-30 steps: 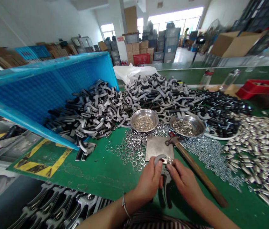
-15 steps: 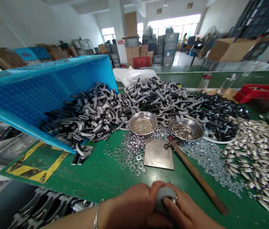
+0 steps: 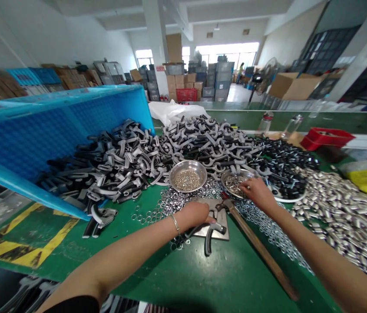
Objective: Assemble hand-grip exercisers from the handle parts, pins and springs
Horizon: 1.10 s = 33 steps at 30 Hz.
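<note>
My left hand (image 3: pixel 199 216) is closed on a grey-and-black curved handle (image 3: pixel 208 241), holding it against the square steel plate (image 3: pixel 224 234). Part of the handle is hidden under the fingers. Over the right-hand metal dish (image 3: pixel 225 176), which holds small metal pins (image 3: pixel 232 184), my right hand (image 3: pixel 259 194) is pinched, with what looks like a small pin (image 3: pixel 249 188) at the fingertips. A hammer (image 3: pixel 251 239) with a wooden shaft lies beside the plate, its head at the plate's right edge. The other metal dish (image 3: pixel 172 174) contains tiny brassy parts.
A tipped blue crate (image 3: pixel 105 108) spills grey-and-black handles (image 3: pixel 131 161) onto the green table. Metal rings (image 3: pixel 152 216) lie left of the plate, small nuts (image 3: pixel 268 226) right of the hammer. Silver sleeves (image 3: pixel 342 208), black-headed parts (image 3: pixel 287 161) and a red bin (image 3: pixel 326 137) sit further right.
Both hands were together near the table's front edge around a grey part. Now the left has moved forward onto the plate with the handle, and the right has reached to the pin dish.
</note>
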{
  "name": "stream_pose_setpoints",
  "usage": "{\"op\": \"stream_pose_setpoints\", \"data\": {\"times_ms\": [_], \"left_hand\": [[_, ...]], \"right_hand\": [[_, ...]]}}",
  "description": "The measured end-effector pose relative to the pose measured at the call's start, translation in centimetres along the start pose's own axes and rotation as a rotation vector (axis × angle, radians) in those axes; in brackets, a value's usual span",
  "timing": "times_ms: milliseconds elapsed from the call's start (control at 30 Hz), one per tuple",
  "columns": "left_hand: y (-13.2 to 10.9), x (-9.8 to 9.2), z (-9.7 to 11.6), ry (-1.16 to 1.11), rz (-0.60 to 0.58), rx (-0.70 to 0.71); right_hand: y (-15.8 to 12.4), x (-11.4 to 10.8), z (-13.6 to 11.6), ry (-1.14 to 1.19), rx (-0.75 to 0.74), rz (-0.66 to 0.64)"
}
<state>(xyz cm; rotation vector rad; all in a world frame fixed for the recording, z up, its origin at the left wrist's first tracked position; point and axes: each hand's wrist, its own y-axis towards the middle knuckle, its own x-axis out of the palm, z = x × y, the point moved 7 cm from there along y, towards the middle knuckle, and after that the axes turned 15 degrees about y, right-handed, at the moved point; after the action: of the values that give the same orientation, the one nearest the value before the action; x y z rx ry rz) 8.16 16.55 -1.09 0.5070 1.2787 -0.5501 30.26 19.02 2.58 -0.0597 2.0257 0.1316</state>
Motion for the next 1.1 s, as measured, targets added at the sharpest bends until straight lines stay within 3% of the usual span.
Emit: {"op": "stream_pose_setpoints", "data": {"times_ms": [100, 233, 367, 500, 633, 800, 900, 967, 1100], "left_hand": [[3.4, -1.4, 2.0, 0.379, -0.058, 0.137], [10.2, -3.4, 4.6, 0.405, 0.021, 0.217], [15.8, -1.4, 6.4, 0.412, -0.01, 0.256], [17.7, 1.5, 6.4, 0.383, -0.071, 0.233], [17.2, 2.2, 6.5, 0.323, -0.026, 0.225], [15.2, -0.4, 6.0, 0.182, 0.106, 0.188], [11.3, -2.9, 4.4, -0.071, 0.197, 0.19], [7.5, -3.9, 2.3, -0.321, 0.216, 0.123], [-0.1, -2.2, -0.9, -0.677, 0.112, -0.127]], "right_hand": [[1.6, 0.4, 3.0, -0.087, 0.068, -0.031], [3.5, 2.1, 4.7, -0.139, 0.112, -0.082], [4.3, 3.1, 5.2, -0.163, 0.122, -0.116], [3.8, 3.4, 5.2, -0.167, 0.115, -0.103], [3.8, 3.6, 5.1, -0.117, 0.08, -0.057], [4.1, 1.7, 4.2, -0.007, -0.017, 0.039], [1.7, -0.8, 2.9, 0.145, -0.04, 0.141], [-1.1, -1.5, 1.9, 0.401, 0.009, 0.136], [-6.7, 2.4, -1.2, 0.998, 0.215, -0.154]]}}
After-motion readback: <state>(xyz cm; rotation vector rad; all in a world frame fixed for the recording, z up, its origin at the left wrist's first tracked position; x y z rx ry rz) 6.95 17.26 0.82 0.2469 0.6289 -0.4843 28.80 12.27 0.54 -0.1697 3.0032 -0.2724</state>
